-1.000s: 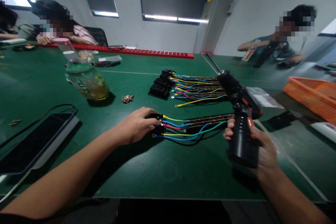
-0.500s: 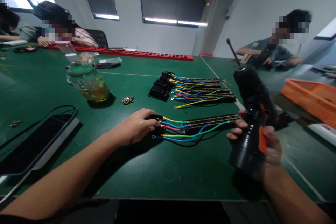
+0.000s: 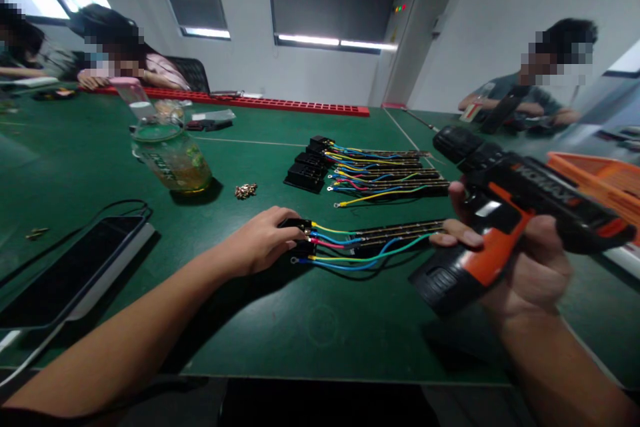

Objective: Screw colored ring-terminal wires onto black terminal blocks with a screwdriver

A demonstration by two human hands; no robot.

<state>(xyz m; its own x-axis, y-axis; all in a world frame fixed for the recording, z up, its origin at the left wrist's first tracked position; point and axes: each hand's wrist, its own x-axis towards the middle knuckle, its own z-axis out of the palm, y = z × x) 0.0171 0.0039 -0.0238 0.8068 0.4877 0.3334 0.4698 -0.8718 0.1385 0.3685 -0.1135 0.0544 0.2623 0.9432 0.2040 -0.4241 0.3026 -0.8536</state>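
Observation:
My left hand (image 3: 267,238) is closed on a black terminal block (image 3: 299,223) lying on the green table, its thumb and fingers covering part of it. Colored wires (image 3: 335,247) run right from the block to a long black strip (image 3: 400,233) with brass-colored lines. One blue wire's ring lug (image 3: 295,260) lies loose beside the block. My right hand (image 3: 530,273) grips an orange and black cordless drill (image 3: 500,207) above the table, its long bit (image 3: 420,119) pointing up and left. Behind the block, several similar wired assemblies (image 3: 375,170) lie in a row.
A small pile of screws (image 3: 246,191) lies near a glass jug (image 3: 173,160) of amber drink. A phone (image 3: 75,267) with cables is at the left. An orange basket (image 3: 600,180) stands at the right. Co-workers sit beyond a red slotted rail (image 3: 300,107) and at the far right.
The drill has swung in my right hand: its body now lies nearly level, bit toward the far left, where it stood more end-on before. My left hand stays on the terminal block.

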